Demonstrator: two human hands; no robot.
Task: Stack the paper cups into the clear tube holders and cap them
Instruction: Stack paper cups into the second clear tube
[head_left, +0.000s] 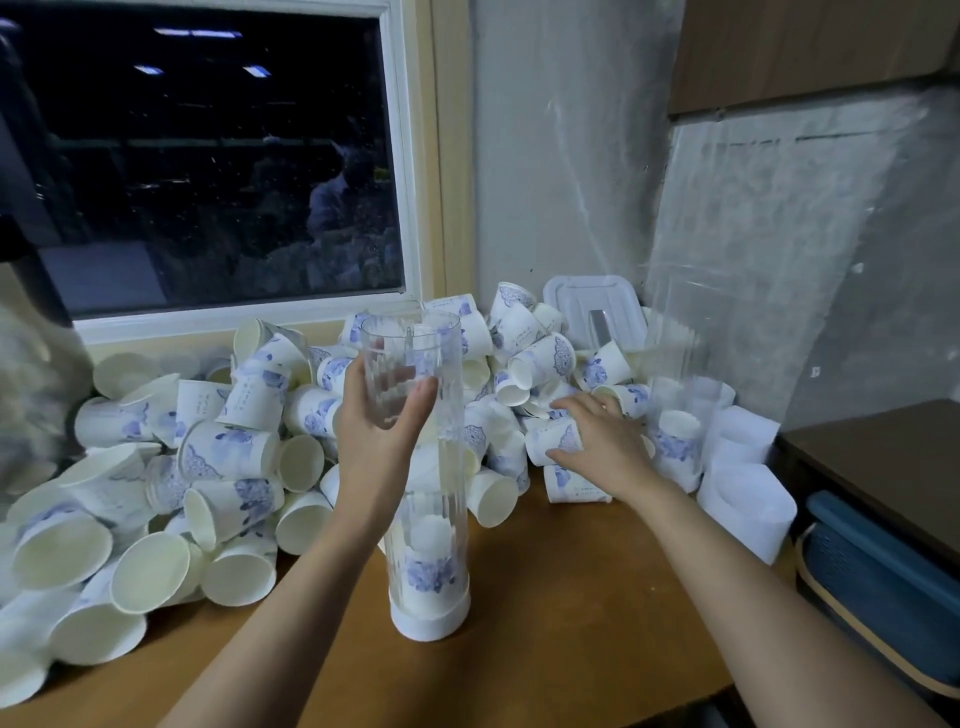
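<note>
two bare forearms (291, 597) show in the lower half of the frame, one from the bottom centre, one from the lower right corner. each is uncovered along its whole visible length. the left grip (382, 415) and the right grip (597, 441) are bare as well.

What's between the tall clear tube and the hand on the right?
Tumbled paper cups fill the gap between the clear tube and the right hand, seen in the head view.
</note>
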